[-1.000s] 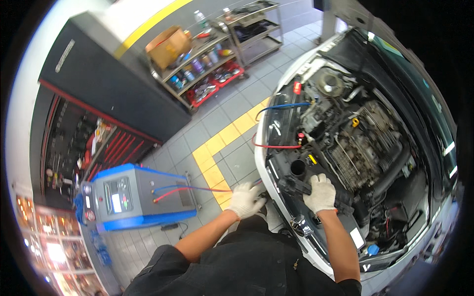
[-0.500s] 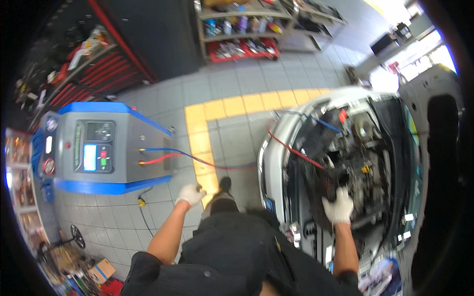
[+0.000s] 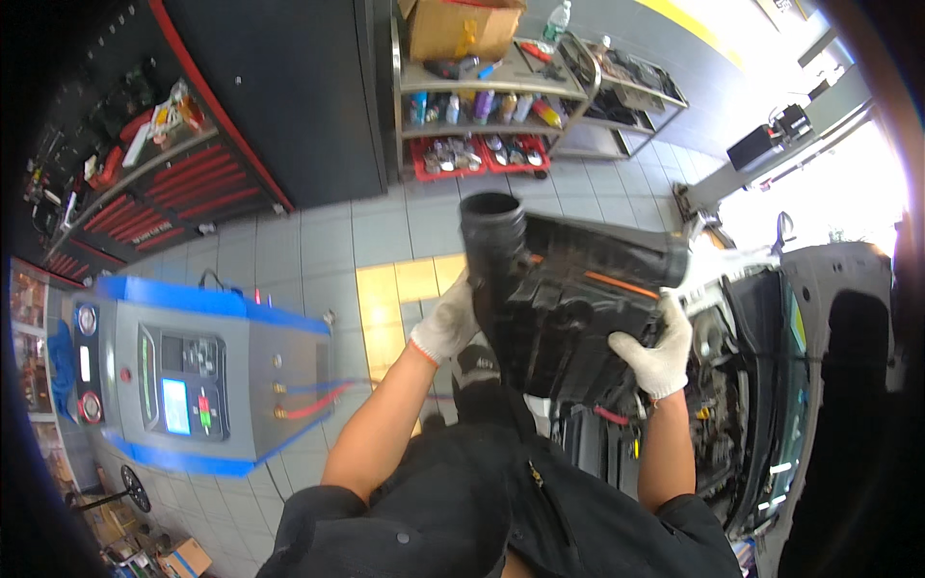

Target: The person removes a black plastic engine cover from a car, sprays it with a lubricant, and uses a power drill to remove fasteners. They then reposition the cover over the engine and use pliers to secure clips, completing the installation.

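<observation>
A black plastic air filter housing point(image 3: 564, 332) is held up in front of my body, between both white-gloved hands. It has a round duct opening at its top left and a thin orange strip along its seam. My left hand point(image 3: 451, 323) grips its left side, under the duct; some fingers are hidden behind it. On the right edge my right hand point(image 3: 663, 358) is closed, thumb on the near face. To the right of the housing lies the open engine bay point(image 3: 718, 424) of a white car, partly covered by the housing.
At left stands a grey and blue service machine point(image 3: 265, 352) with a red hose point(image 3: 313, 407) and a blue hose. Farther off are a metal shelf cart point(image 3: 491, 82) and a red-drawered tool cabinet point(image 3: 164, 202). The raised hood point(image 3: 838, 385) borders the right side.
The air filter housing is now up out of the engine bay, in both hands. My left hand has come right and closed on it. The view has shifted.
</observation>
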`<state>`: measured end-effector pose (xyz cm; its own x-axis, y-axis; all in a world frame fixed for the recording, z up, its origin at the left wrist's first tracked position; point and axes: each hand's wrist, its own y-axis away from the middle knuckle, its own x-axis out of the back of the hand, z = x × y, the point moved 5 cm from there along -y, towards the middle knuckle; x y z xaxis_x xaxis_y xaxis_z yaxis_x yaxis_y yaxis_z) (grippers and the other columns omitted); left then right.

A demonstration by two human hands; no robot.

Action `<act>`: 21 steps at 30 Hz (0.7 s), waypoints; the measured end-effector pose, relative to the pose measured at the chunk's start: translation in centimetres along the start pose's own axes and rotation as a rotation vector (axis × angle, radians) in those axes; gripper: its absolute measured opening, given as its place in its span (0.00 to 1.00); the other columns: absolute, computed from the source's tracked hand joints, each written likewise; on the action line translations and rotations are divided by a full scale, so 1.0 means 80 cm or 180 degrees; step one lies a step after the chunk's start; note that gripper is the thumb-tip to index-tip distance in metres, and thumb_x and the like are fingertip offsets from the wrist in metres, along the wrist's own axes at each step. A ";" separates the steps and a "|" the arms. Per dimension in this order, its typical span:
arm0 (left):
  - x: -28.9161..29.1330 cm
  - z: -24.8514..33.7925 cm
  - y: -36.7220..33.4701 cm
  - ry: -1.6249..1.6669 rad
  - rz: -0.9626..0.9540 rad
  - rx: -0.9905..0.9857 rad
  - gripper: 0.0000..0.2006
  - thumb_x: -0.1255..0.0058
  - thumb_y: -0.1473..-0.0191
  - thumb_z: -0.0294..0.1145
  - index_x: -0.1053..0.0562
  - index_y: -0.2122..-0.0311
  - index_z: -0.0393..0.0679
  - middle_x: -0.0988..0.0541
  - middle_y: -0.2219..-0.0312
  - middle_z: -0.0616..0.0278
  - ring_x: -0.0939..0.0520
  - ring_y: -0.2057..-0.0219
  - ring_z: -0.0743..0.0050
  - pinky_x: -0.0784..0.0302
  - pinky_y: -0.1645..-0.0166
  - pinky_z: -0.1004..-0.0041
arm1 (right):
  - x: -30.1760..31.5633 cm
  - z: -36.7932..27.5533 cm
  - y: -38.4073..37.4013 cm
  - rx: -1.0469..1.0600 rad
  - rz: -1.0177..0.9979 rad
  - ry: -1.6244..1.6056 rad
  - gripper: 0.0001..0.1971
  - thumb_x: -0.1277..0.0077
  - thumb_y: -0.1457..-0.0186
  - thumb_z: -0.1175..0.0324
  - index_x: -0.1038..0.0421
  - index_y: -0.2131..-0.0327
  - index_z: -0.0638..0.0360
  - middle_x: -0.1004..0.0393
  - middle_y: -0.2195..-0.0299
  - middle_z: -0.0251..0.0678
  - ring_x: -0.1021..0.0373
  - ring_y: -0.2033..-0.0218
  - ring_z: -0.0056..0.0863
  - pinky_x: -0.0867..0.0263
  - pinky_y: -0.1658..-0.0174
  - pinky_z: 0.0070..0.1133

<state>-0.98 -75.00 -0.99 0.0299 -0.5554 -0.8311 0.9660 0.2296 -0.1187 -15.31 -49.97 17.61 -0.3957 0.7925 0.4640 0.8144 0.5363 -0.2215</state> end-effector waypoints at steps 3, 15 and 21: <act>0.064 0.078 -0.077 -0.0993 0.0298 0.0124 0.54 0.21 0.54 0.54 0.35 0.27 0.38 0.23 0.36 0.54 0.23 0.34 0.58 0.28 0.28 0.60 | -0.064 0.055 -0.110 0.0017 -0.0322 0.0252 0.27 0.23 0.62 0.71 0.25 0.58 0.64 0.23 0.64 0.31 0.28 0.62 0.24 0.28 0.52 0.25; 0.105 0.331 -0.287 -0.2174 0.1643 -0.1395 0.49 0.18 0.59 0.31 0.33 0.33 0.32 0.16 0.56 0.53 0.13 0.51 0.61 0.17 0.42 0.62 | -0.258 0.086 -0.547 0.0730 -0.1451 -0.0100 0.35 0.18 0.64 0.66 0.25 0.51 0.62 0.23 0.55 0.40 0.25 0.60 0.37 0.27 0.53 0.29; 0.154 0.459 -0.383 -0.3413 0.2280 -0.0145 0.44 0.18 0.66 0.28 0.27 0.41 0.34 0.18 0.51 0.55 0.16 0.49 0.67 0.20 0.39 0.66 | -0.355 0.084 -0.731 0.1159 -0.1820 -0.0327 0.37 0.18 0.61 0.60 0.25 0.48 0.61 0.25 0.57 0.39 0.26 0.58 0.38 0.28 0.52 0.31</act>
<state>-20.80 -118.21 12.35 0.7454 -0.6539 0.1296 0.6402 0.7564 0.1338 -54.53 -101.85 11.62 -0.7739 0.3697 0.5141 0.2782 0.9278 -0.2484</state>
